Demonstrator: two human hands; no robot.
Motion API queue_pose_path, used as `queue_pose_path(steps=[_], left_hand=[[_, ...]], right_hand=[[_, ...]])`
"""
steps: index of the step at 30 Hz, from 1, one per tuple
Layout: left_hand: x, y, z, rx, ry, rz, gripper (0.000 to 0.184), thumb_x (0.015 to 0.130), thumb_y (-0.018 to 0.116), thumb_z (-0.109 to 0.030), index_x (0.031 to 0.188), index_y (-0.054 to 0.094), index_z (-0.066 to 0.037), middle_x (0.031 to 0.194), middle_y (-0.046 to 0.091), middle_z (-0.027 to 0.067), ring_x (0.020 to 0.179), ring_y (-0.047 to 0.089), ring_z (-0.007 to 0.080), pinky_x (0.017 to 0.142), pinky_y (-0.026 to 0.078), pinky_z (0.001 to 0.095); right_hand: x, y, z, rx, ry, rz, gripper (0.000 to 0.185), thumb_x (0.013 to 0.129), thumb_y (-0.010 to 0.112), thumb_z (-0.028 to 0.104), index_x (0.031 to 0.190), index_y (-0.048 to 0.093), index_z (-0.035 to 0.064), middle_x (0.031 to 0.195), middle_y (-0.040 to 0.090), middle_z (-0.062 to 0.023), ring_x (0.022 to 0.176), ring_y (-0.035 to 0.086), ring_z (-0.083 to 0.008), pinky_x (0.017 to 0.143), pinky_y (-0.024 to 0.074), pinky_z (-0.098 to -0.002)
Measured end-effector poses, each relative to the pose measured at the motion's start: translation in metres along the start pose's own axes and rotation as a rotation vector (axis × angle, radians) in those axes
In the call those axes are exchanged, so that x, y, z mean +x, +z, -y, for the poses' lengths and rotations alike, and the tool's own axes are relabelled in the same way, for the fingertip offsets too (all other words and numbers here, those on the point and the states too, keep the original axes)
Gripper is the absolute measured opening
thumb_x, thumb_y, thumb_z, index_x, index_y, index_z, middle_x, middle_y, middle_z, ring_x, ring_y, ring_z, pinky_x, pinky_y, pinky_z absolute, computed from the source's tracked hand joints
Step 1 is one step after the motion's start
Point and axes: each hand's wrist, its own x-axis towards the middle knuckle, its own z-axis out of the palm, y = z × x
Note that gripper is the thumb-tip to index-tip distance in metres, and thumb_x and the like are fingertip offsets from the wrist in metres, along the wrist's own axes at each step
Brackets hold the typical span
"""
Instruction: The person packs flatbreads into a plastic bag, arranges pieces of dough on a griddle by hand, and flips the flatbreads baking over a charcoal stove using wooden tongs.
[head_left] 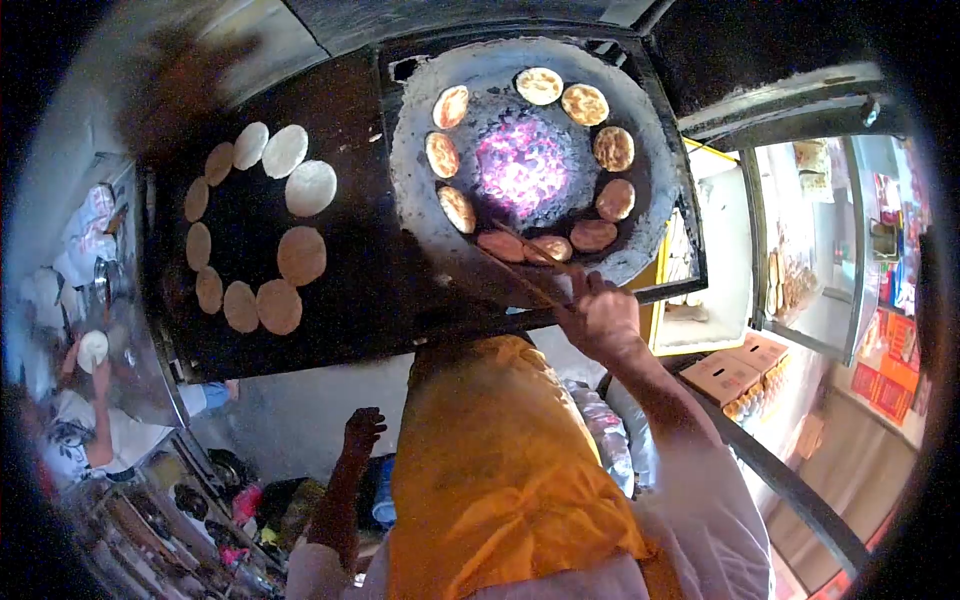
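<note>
A pair of tongs (530, 286) was gripped in the right hand (605, 318), with the fingers closed round the handle end. The left hand (365, 430) was held low and well apart from it, fingers loosely curled, and nothing could be seen in it. The tips of the tongs were spread about a browned flatbread (499, 246) at the near edge of the round hearth (645, 110); whether it was being pinched could not be told.

For such handling, a low, shallow approach from the near side was judged best, so that the crust would be caught by its edge rather than pierced, and the neighbouring flatbread (548, 251) would not be nudged. The wrist was better placed outside the rim, away from the glowing coals (522, 165), and each face was best checked for even colour.

Around the coals, ten flatbreads were ranged in a broken ring, most of them patched with brown. To the left, on a black griddle (245, 225), another ring was laid out, of paler rounds (311, 188). Farther left, a white disc (93, 348) was held in a co-worker's hand (101, 378).
</note>
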Motion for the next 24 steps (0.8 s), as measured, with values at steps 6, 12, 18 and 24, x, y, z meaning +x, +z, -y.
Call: queue_pose_path(steps=[6,12,18,24], left_hand=[[-0.011,0.024,-0.018,0.21,0.052,-0.105,0.024,0.097,0.06,-0.027,0.109,0.063,-0.007,0.092,0.067,0.0096,0.072,0.067,0.0211,0.049,0.045,0.0285],[0.006,-0.022,0.008,0.049,0.015,-0.006,0.025,0.095,0.062,-0.025,0.113,0.061,-0.007,0.095,0.068,0.0106,0.078,0.068,0.0216,0.051,0.046,0.0281],[-0.004,-0.008,-0.008,0.082,0.063,-0.024,0.027,0.092,0.067,-0.022,0.115,0.062,-0.008,0.095,0.069,0.0113,0.076,0.069,0.0218,0.049,0.046,0.0282],[0.019,-0.014,-0.007,0.052,-0.041,-0.066,0.03,0.092,0.068,-0.027,0.113,0.062,-0.007,0.095,0.068,0.0109,0.074,0.069,0.0208,0.05,0.047,0.0289]], right_hand=[[0.051,-0.012,0.045,-0.168,0.017,-0.002,0.056,0.093,0.047,0.03,0.14,0.037,-0.0011,0.119,0.057,-0.0143,0.108,0.06,-0.0277,0.086,0.0478,-0.0435],[0.083,0.031,0.05,-0.305,-0.048,-0.252,0.039,0.088,0.053,0.019,0.12,0.051,-0.0021,0.103,0.056,-0.0144,0.092,0.056,-0.0272,0.078,0.0455,-0.0397],[0.067,0.006,0.009,-0.04,0.016,-0.012,0.032,0.089,0.06,0.022,0.115,0.057,0.0038,0.09,0.067,-0.0116,0.086,0.067,-0.023,0.07,0.0514,-0.0369],[0.083,0.014,-0.044,1.167,0.022,-0.151,0.031,0.092,0.064,0.031,0.101,0.063,0.0009,0.08,0.064,-0.0045,0.067,0.058,-0.0116,0.058,0.047,-0.0297]])
